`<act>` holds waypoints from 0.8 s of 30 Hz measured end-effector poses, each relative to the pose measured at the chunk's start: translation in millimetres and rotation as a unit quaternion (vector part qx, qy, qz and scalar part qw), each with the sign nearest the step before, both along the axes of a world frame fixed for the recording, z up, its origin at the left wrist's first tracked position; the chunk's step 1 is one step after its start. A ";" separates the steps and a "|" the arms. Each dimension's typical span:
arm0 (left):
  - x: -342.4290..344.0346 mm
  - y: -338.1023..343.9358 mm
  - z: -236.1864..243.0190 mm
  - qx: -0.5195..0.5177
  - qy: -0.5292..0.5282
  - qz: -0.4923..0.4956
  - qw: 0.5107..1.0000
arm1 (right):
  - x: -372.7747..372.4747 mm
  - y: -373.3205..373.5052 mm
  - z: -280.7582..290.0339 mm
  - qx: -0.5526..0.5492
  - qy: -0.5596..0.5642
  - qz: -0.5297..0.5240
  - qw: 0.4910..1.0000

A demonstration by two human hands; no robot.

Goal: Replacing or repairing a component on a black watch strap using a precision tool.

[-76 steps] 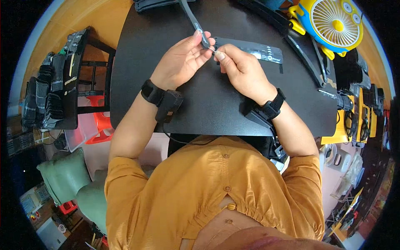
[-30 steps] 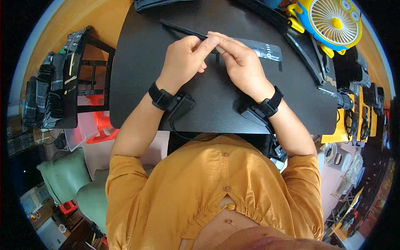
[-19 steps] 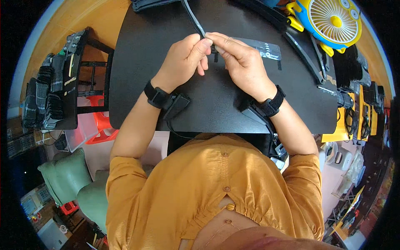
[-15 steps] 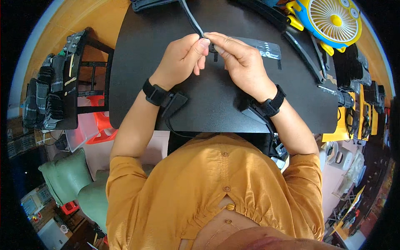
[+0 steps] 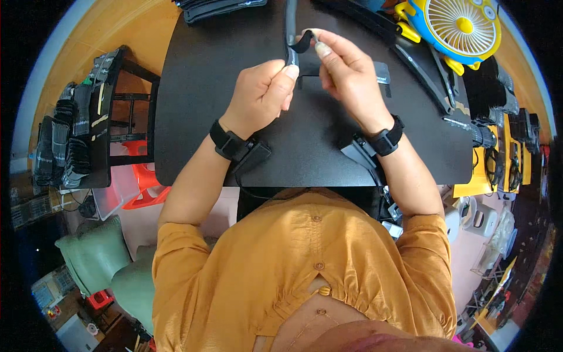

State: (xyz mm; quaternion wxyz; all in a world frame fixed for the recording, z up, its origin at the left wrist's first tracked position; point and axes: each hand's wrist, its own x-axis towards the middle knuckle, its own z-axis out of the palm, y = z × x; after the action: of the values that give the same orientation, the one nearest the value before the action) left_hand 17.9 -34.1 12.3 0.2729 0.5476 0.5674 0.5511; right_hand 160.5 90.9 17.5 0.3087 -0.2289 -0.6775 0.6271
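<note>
My left hand [image 5: 262, 94] is closed in a fist around the near end of a long, narrow grey strip [image 5: 291, 22], which stretches away toward the far edge of the view. A thin black band [image 5: 301, 44] curls off the strip just above that fist. Between thumb and fingertips, my right hand [image 5: 353, 75] pinches the free end of this band. Behind the right hand, a flat dark printed package [image 5: 380, 73] lies on the black table [image 5: 305, 146], partly hidden.
A yellow and blue fan [image 5: 463, 26] stands far right beside long black strips [image 5: 423, 79]. Folded black pieces [image 5: 220, 10] lie far left. Bundled dark pieces [image 5: 76, 141] sit on a side table at left. A green chair [image 5: 94, 255] is lower left.
My right hand has moved away to the right, pulling the black band off the strip. My left hand has shifted slightly nearer and closed round the strip's end.
</note>
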 end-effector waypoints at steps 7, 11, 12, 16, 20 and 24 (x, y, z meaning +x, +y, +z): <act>7.3 -2.0 1.4 -0.051 0.016 0.003 0.999 | -2.4 -9.2 -0.5 0.080 0.022 0.017 0.996; 12.6 7.0 2.6 -0.085 -0.091 0.081 0.989 | -0.9 -12.3 -2.4 0.079 0.042 -0.029 0.996; 11.7 6.3 2.8 -0.082 -0.089 0.082 0.989 | -0.8 -15.4 -1.1 0.082 0.045 -0.017 0.996; 8.6 -4.4 14.9 -0.102 0.004 0.015 0.995 | 0.9 -8.4 2.4 0.072 0.026 -0.068 0.995; -10.4 -19.4 25.4 -0.128 0.099 -0.010 0.987 | 26.5 33.6 25.5 -0.037 0.074 -0.123 0.989; -41.3 -48.8 36.3 -0.189 0.033 0.001 0.981 | 80.8 113.2 36.9 -0.048 0.170 -0.177 0.968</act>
State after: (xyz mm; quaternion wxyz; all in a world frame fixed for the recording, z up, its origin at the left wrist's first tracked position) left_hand -23.4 -82.9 48.6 0.3518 0.5034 0.6705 0.4162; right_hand 241.3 204.1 54.4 0.5141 -0.2499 -0.5325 0.6242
